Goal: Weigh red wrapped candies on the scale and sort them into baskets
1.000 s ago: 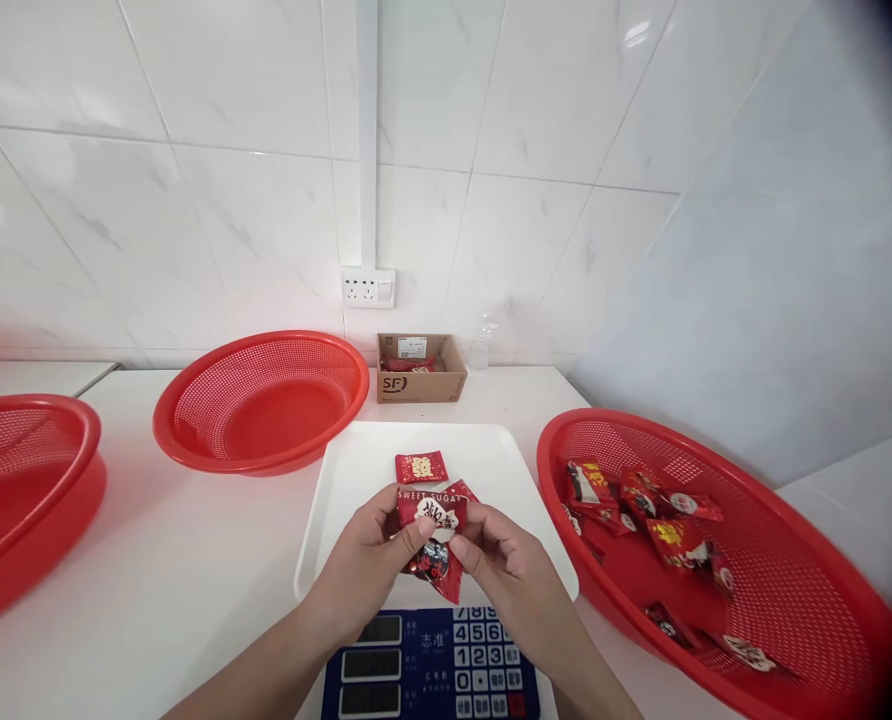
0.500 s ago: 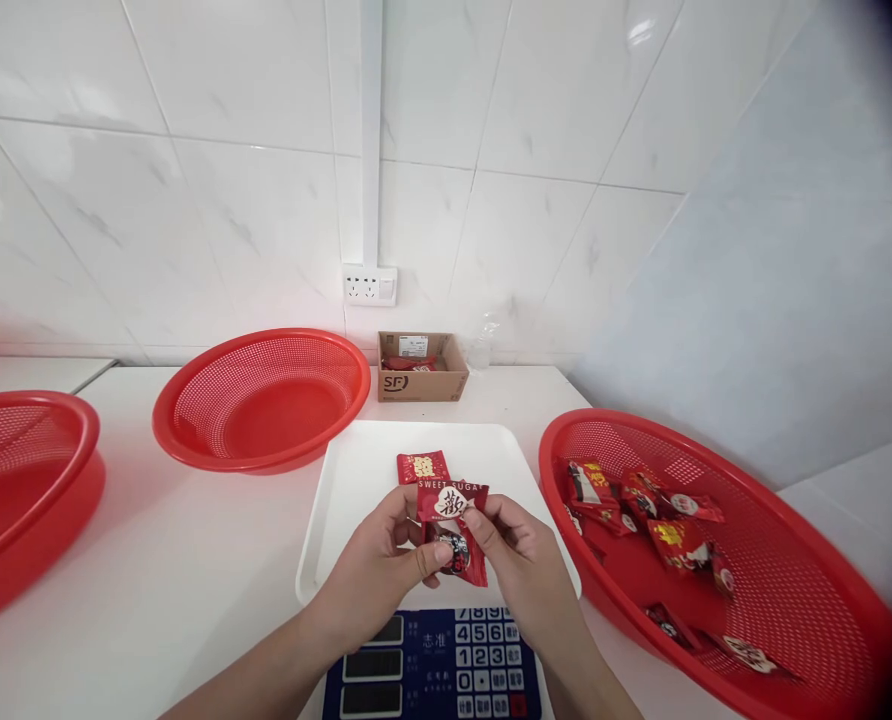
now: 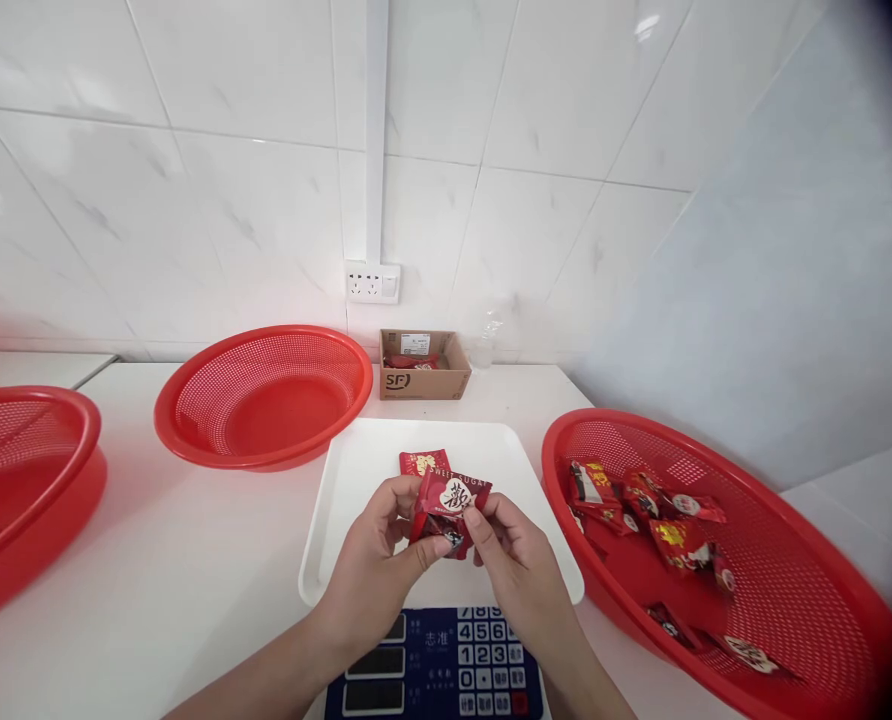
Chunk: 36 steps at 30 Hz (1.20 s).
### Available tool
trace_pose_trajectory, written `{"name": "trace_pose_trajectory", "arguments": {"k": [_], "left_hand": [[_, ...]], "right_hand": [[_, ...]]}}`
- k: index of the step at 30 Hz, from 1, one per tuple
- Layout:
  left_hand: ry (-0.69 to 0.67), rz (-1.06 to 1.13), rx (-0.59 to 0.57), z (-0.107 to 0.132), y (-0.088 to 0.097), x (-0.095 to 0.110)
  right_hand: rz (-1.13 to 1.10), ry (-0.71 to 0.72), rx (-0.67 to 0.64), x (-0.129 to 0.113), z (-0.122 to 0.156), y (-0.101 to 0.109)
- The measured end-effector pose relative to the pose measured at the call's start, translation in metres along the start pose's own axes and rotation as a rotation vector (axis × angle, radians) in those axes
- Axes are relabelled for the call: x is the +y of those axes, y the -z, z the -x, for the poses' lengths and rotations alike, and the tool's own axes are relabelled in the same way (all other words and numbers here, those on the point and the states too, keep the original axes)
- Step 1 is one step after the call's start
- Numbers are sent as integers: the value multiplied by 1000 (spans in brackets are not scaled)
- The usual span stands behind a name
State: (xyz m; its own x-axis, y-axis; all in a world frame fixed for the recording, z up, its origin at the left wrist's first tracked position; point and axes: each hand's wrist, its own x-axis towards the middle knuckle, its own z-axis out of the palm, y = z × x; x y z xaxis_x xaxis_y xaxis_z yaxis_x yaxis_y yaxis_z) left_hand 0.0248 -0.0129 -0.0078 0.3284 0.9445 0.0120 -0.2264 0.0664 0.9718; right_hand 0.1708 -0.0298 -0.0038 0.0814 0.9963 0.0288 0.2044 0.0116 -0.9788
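Over the white tray (image 3: 348,500) of a scale, both hands grip small red candy packets that overlap. My right hand (image 3: 517,550) pinches the one marked "SWEET SUGAR" (image 3: 446,491), its thumb across the front. Closed around the left edge, my left hand (image 3: 386,545) presses its thumb on a darker-printed part below; whether that is a separate packet I cannot tell for sure. Another red packet with gold lettering (image 3: 416,462) lies on the tray just behind the hands, partly covered. Fingers behind the packets are mostly hidden.
Below the tray is the scale's blue keypad panel (image 3: 435,690). A red basket with several candy packets (image 3: 566,425) stands at right. Two more red baskets are at left, one behind (image 3: 168,440), one nearer (image 3: 90,470). A cardboard box (image 3: 435,386) holds red packets by the wall.
The "SWEET SUGAR" packet has tilted and the darker-printed part beneath has folded or slid up behind it, so less of it shows. Both hands stay over the tray.
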Motion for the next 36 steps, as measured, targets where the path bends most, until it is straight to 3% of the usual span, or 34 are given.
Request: {"name": "trace_pose_trajectory", "arguments": {"k": [4, 9, 13, 18, 25, 28, 36], "left_hand": [[20, 35, -17, 0, 2, 0], [144, -40, -94, -3, 6, 3], [129, -53, -17, -1, 7, 3], [38, -61, 36, 4, 6, 0], [129, -21, -54, 1, 5, 6], [116, -58, -33, 1, 6, 6], [97, -107, 55, 0, 7, 0]], "right_hand": [[7, 9, 54, 0, 0, 0], [31, 8, 113, -1, 1, 0], [40, 12, 133, -3, 4, -2], [-24, 1, 111, -6, 4, -3], [-100, -53, 17, -4, 2, 2], [-109, -57, -44, -1, 1, 4], [-108, -60, -2, -4, 0, 2]]}}
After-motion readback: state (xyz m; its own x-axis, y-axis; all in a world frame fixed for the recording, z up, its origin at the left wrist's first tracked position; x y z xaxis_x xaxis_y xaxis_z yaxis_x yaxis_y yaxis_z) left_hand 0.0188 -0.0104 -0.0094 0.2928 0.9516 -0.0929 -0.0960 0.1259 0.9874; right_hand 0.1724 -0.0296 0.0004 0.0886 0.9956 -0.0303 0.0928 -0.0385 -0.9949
